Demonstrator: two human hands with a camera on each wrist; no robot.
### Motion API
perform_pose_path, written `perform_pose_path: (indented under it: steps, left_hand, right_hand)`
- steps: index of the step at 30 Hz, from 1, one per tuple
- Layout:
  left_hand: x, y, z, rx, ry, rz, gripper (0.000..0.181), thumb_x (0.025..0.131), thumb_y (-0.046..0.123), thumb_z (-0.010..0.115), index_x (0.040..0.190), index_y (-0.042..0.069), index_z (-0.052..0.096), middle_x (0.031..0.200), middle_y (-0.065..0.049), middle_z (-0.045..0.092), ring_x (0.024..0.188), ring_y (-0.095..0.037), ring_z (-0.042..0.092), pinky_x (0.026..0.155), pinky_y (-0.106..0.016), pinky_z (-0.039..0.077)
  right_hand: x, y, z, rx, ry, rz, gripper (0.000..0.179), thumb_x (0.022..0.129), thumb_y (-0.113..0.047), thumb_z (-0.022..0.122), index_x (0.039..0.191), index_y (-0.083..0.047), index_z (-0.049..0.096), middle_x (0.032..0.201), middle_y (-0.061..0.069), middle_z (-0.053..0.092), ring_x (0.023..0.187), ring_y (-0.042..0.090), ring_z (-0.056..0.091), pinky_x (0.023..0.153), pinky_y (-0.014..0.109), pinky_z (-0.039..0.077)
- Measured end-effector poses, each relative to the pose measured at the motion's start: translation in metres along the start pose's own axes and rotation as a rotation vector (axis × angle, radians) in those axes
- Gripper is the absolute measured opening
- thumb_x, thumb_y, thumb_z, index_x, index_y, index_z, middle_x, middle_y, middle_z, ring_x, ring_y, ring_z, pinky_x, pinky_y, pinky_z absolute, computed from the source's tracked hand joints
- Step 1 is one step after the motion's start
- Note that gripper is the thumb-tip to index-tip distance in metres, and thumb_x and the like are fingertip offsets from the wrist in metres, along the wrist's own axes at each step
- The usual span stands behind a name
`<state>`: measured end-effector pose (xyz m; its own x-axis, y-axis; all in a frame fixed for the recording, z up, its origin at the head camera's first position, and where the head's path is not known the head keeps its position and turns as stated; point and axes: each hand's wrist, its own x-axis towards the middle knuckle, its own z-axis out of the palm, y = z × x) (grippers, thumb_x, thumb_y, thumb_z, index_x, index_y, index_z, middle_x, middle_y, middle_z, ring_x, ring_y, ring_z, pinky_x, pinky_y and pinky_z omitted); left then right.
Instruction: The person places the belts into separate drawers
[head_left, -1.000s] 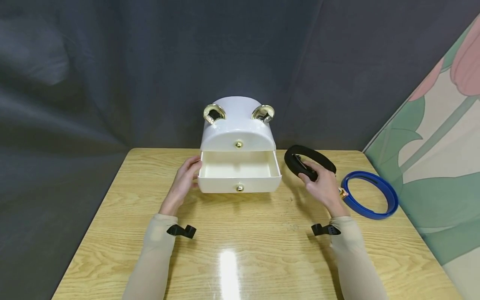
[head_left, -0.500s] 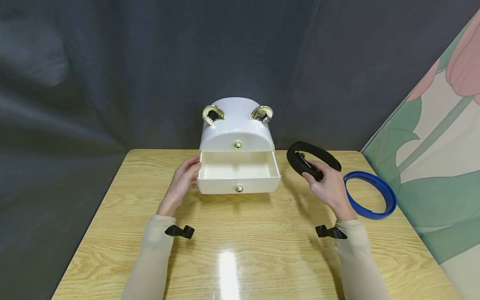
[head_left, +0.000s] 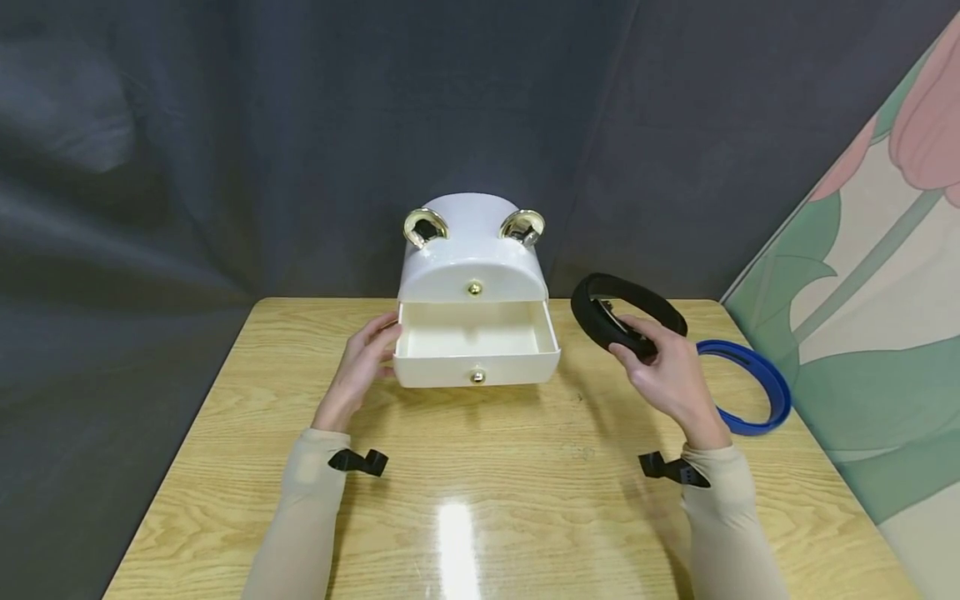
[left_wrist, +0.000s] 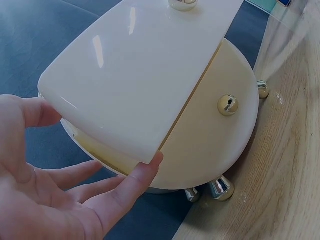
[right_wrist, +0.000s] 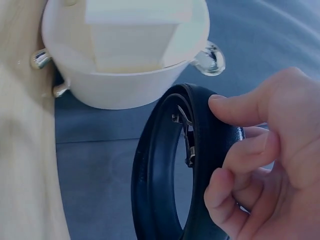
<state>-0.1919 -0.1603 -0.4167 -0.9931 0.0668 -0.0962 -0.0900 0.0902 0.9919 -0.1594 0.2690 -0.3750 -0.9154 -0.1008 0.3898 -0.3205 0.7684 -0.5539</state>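
Observation:
A white rounded storage box (head_left: pixel 472 242) with gold ear-shaped trims stands at the back of the table. Its lower drawer (head_left: pixel 477 369) is pulled out, and the inside looks bare. My left hand (head_left: pixel 360 362) touches the drawer's left side with spread fingers; in the left wrist view, fingertips (left_wrist: pixel 156 161) meet the drawer's edge. To the right of the box, my right hand (head_left: pixel 670 375) pinches a coiled black belt (head_left: pixel 600 321) between thumb and fingers. The belt's metal buckle (right_wrist: pixel 187 137) shows inside the coil in the right wrist view.
A coiled blue belt (head_left: pixel 772 387) lies at the table's right, partly hidden behind my right hand. Behind the wooden table (head_left: pixel 517 492) hangs a dark curtain (head_left: pixel 337 150). A flower-patterned panel (head_left: pixel 885 350) borders the right side.
My right hand has shifted rightward with the black belt, which looks slightly raised, and now covers part of the blue belt. My left hand and the drawer stay nearly still.

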Motion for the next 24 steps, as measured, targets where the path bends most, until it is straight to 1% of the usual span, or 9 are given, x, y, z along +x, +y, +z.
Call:
perform_pose_path:
  steps: [3,7,11,19,24]
  left_hand:
    - [0.000,0.000,0.000,0.000,-0.003,0.001,0.065,0.111,0.041,0.050,0.167,0.011,0.036,0.157,-0.022,0.051,0.115,-0.027,0.070,0.085,-0.032,0.062]
    - [0.001,0.000,-0.001,0.000,-0.006,-0.007,0.066,0.111,0.041,0.050,0.167,0.011,0.034,0.159,-0.022,0.050,0.118,-0.028,0.069,0.084,-0.028,0.062]
    - [0.002,0.000,-0.002,0.001,-0.004,-0.012,0.066,0.111,0.042,0.050,0.168,0.011,0.034,0.160,-0.021,0.049,0.120,-0.029,0.069,0.084,-0.029,0.062]
    - [0.001,0.000,-0.002,-0.003,-0.012,-0.018,0.065,0.111,0.043,0.050,0.167,0.014,0.035,0.162,-0.019,0.049,0.132,-0.041,0.063,0.088,-0.032,0.062]
    - [0.001,0.000,-0.001,-0.005,-0.023,-0.016,0.066,0.111,0.043,0.049,0.168,0.014,0.033,0.163,-0.019,0.047,0.135,-0.045,0.060,0.089,-0.033,0.061]
  right_hand:
    - [-0.002,-0.004,-0.005,0.008,-0.003,-0.003,0.044,0.101,-0.019,0.074,0.142,-0.006,0.067,0.107,0.021,0.076,0.060,0.011,0.063,0.055,0.024,0.051]
    - [-0.003,-0.009,-0.011,0.016,0.002,-0.021,0.043,0.100,-0.017,0.075,0.141,-0.006,0.068,0.105,0.020,0.075,0.060,0.008,0.061,0.054,0.021,0.050]
    - [-0.005,-0.013,-0.016,0.023,0.004,-0.036,0.043,0.099,-0.015,0.076,0.140,-0.005,0.069,0.102,0.020,0.075,0.059,0.006,0.061,0.053,0.019,0.049]
    - [-0.010,-0.023,-0.022,0.035,-0.013,-0.054,0.043,0.097,-0.011,0.077,0.138,-0.004,0.069,0.111,0.023,0.075,0.059,0.004,0.062,0.052,0.018,0.051]
    - [-0.013,-0.034,-0.025,0.045,-0.019,-0.085,0.041,0.096,-0.010,0.078,0.137,-0.007,0.071,0.112,0.019,0.075,0.058,0.004,0.061,0.051,0.018,0.051]
